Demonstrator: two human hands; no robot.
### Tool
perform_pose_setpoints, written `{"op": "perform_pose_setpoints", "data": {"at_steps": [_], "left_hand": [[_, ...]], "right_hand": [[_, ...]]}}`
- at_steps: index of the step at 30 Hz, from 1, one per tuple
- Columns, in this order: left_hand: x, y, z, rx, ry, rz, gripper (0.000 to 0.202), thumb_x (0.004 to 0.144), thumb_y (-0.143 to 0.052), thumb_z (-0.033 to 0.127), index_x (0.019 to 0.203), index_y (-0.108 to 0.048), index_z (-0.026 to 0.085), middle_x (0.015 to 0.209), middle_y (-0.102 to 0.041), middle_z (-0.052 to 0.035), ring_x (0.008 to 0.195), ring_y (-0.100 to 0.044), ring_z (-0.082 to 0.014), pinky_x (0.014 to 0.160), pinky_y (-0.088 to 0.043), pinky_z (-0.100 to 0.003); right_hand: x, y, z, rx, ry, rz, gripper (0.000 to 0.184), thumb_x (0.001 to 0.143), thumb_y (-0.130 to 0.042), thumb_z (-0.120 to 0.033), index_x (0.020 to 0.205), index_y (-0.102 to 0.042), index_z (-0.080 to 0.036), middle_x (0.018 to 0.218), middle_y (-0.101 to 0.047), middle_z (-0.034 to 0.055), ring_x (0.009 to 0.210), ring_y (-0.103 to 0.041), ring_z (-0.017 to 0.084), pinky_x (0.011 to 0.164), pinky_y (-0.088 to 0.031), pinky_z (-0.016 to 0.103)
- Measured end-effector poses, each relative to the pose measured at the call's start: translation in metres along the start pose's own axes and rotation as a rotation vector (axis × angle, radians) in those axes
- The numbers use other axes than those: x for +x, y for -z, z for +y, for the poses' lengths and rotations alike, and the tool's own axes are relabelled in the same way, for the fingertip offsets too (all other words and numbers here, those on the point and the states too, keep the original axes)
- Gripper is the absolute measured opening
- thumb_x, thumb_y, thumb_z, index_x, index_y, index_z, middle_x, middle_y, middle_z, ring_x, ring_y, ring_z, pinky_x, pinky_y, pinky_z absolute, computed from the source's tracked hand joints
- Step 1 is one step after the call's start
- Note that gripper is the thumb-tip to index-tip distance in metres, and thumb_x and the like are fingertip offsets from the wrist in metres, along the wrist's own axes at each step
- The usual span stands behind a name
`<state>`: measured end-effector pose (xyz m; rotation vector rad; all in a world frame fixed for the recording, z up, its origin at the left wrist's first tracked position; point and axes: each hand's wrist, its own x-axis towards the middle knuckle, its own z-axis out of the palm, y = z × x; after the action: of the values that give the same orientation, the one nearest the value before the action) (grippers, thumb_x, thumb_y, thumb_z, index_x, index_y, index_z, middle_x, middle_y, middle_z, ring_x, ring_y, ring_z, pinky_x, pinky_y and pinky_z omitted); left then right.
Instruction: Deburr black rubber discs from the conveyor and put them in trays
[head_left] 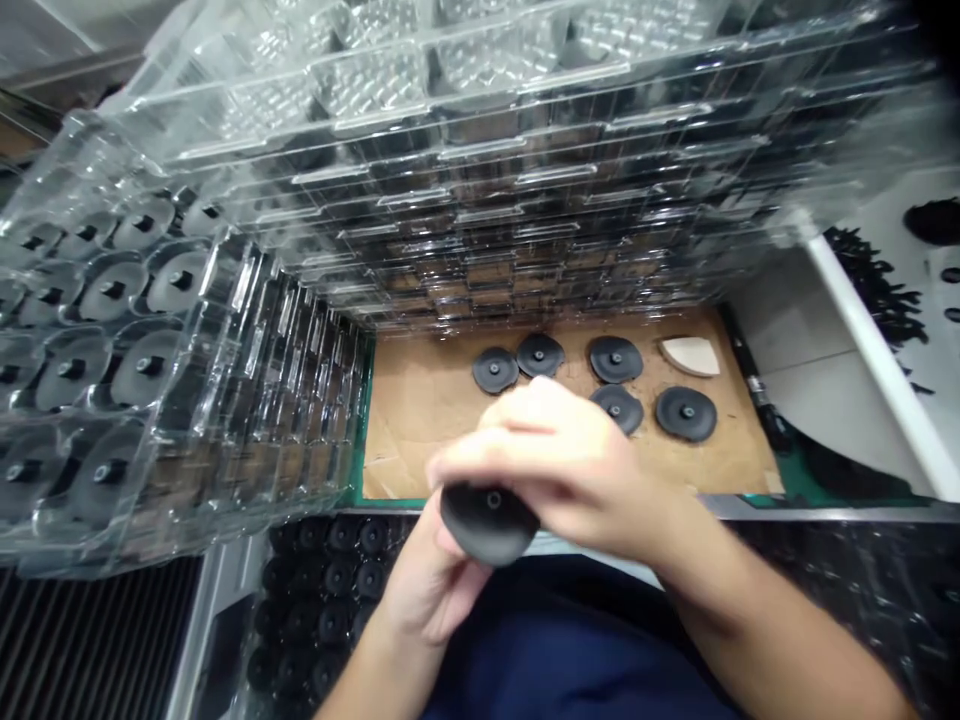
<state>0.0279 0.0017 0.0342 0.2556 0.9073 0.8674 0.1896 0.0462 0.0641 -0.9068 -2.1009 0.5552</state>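
Note:
Both hands meet over the front edge of the work surface, holding one black round disc [489,520] with a small hub in its middle. My left hand [427,590] cups the disc from below. My right hand [559,460] lies over the top of it with fingers curled, somewhat blurred. Several more black discs [616,360] lie flat on the brown cardboard sheet [420,410] just beyond my hands.
Tall stacks of clear plastic trays [480,200] stand at the back. Another stack at the left [112,330] holds black discs in its pockets. A white wedge-shaped piece [691,356] lies on the cardboard. A bin of black discs [330,580] sits below. White shelving [870,350] is at the right.

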Motion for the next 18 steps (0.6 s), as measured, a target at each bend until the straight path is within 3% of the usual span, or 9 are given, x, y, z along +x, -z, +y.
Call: {"op": "perform_pose_setpoints", "data": {"at_steps": [4,7,9,13,16,18], "left_hand": [[-0.001,0.009,0.001,-0.087,0.018,-0.064,0.047,0.064,-0.080,0.037,0.107,-0.068,0.026,0.109,-0.072,-0.0025,0.090,-0.069,-0.0187,0.090,-0.052,-0.031],[0.000,0.012,0.004,-0.126,0.027,-0.103,0.046,0.063,-0.080,0.035,0.107,-0.068,0.028,0.110,-0.072,-0.0007,0.095,-0.069,-0.0195,0.088,-0.052,-0.027],[0.002,0.012,0.005,-0.127,0.050,-0.121,0.046,0.063,-0.081,0.030,0.107,-0.069,0.028,0.112,-0.072,-0.0008,0.100,-0.068,-0.0207,0.088,-0.052,-0.026],[0.006,0.008,0.005,-0.090,0.093,-0.149,0.047,0.063,-0.081,0.023,0.108,-0.068,0.027,0.113,-0.071,-0.0023,0.102,-0.067,-0.0217,0.086,-0.053,-0.026],[0.006,0.002,0.003,-0.060,0.098,-0.167,0.051,0.062,-0.082,0.023,0.111,-0.067,0.026,0.111,-0.071,-0.0036,0.099,-0.068,-0.0224,0.084,-0.053,-0.026],[0.004,-0.002,0.000,-0.027,0.102,-0.151,0.052,0.061,-0.083,0.026,0.110,-0.067,0.022,0.108,-0.071,-0.0059,0.096,-0.068,-0.0233,0.082,-0.053,-0.027]], "right_hand": [[-0.030,-0.013,0.019,-0.009,-0.379,0.072,0.022,0.094,-0.048,-0.020,0.105,-0.067,-0.017,0.086,-0.067,0.0038,0.078,-0.059,0.015,0.071,-0.043,0.029],[-0.075,-0.030,0.016,0.141,-0.642,-0.015,0.024,0.094,-0.048,-0.024,0.107,-0.067,-0.020,0.089,-0.068,0.0034,0.079,-0.062,0.015,0.069,-0.048,0.026],[-0.102,-0.043,0.012,0.202,-0.736,-0.100,0.023,0.092,-0.049,-0.025,0.105,-0.068,-0.023,0.086,-0.069,0.0026,0.077,-0.065,0.015,0.067,-0.051,0.026],[-0.118,-0.043,0.010,0.195,-0.808,-0.095,0.023,0.090,-0.050,-0.026,0.100,-0.070,-0.022,0.083,-0.071,0.0037,0.074,-0.067,0.018,0.064,-0.053,0.029],[-0.090,-0.017,0.004,0.130,-0.808,0.087,0.024,0.092,-0.048,-0.027,0.109,-0.065,-0.023,0.104,-0.070,0.0051,0.092,-0.066,0.020,0.072,-0.052,0.029],[-0.062,0.000,-0.006,0.102,-0.631,0.215,0.022,0.092,-0.050,-0.022,0.111,-0.062,-0.025,0.107,-0.069,0.0018,0.094,-0.064,0.017,0.076,-0.050,0.027]]}}
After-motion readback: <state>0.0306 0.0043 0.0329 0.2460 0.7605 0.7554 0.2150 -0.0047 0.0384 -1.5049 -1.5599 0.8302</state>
